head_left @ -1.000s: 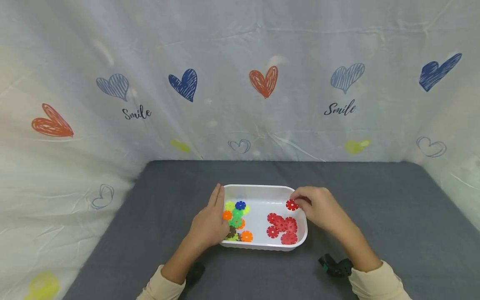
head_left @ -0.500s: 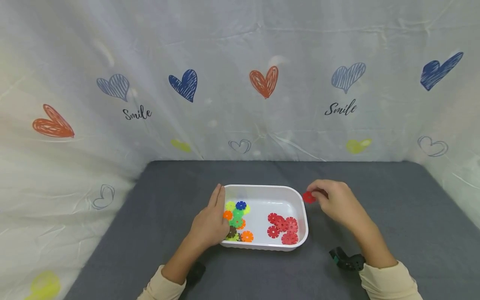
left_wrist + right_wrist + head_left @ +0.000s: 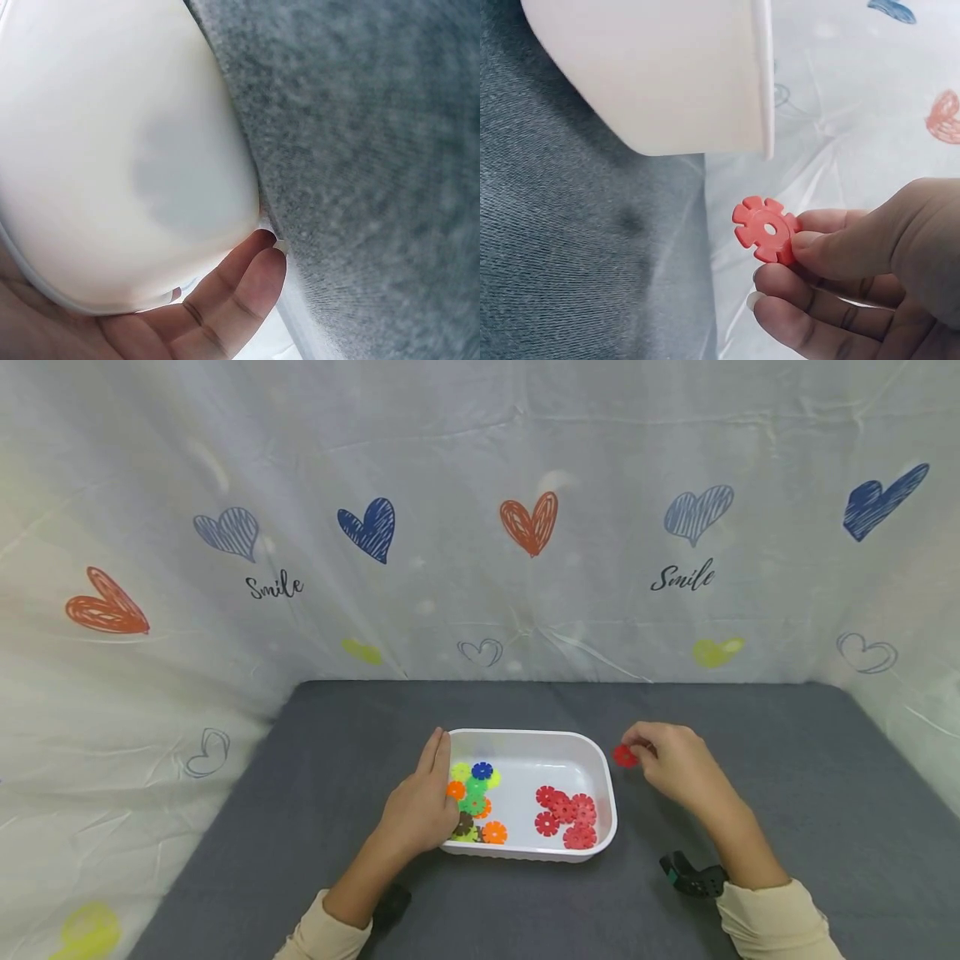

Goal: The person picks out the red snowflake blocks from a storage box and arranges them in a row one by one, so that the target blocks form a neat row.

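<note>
At the right end of the white plastic tray (image 3: 517, 735), my right hand (image 3: 678, 764) pinches a red snowflake disc (image 3: 625, 756) between thumb and fingertips. The right wrist view shows the notched edge and centre hole of this red disc (image 3: 761, 229), held apart from the tray's wall (image 3: 652, 75). My left hand (image 3: 420, 806) holds the tray's left end, fingers along the outer wall and thumb over the rim. Inside the tray, several red discs (image 3: 562, 810) cluster on the right. Mixed green, orange, yellow, blue and brown discs (image 3: 474, 797) lie on the left, partly hidden by my left hand.
The tray stands on a table with a grey cloth (image 3: 525, 910). Behind it hangs a pale curtain (image 3: 600, 610) printed with hearts. A dark wrist device (image 3: 693, 877) sits under my right wrist, and another (image 3: 392, 906) by the left.
My right hand has carried the red disc from above the tray's right side out past its right rim, then barely moved. The left hand and tray stay in place.
</note>
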Action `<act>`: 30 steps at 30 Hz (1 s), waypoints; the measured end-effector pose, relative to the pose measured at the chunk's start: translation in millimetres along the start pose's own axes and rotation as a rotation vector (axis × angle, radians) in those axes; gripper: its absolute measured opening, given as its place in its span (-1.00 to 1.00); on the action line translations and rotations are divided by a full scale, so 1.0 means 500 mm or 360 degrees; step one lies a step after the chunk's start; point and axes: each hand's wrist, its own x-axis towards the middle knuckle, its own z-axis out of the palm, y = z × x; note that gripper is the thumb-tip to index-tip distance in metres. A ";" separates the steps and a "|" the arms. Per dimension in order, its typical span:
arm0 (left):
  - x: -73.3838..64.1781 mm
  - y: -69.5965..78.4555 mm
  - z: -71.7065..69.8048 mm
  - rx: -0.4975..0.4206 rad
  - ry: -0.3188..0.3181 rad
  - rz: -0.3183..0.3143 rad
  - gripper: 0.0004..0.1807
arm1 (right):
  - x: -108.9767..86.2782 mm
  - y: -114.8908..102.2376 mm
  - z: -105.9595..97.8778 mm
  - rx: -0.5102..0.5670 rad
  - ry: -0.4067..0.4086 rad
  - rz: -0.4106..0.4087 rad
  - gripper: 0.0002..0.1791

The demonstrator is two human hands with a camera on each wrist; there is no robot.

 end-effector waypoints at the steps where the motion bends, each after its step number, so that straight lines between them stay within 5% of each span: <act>1: -0.001 0.000 0.000 0.0003 -0.0002 -0.0005 -0.08 | 0.000 0.000 0.003 -0.0012 -0.0003 0.0001 -0.86; 16: 0.002 -0.001 0.004 0.0017 -0.0009 -0.0028 -0.06 | 0.001 0.028 0.035 -0.0019 -0.0215 0.0084 -0.84; 23: 0.004 0.001 0.002 0.0015 -0.0007 -0.0023 -0.06 | 0.000 0.044 0.045 -0.0041 -0.0228 0.0076 -0.88; 30: 0.001 0.001 0.002 0.0021 -0.0012 -0.0029 -0.06 | -0.001 0.049 0.054 -0.0038 -0.0384 0.0013 -0.86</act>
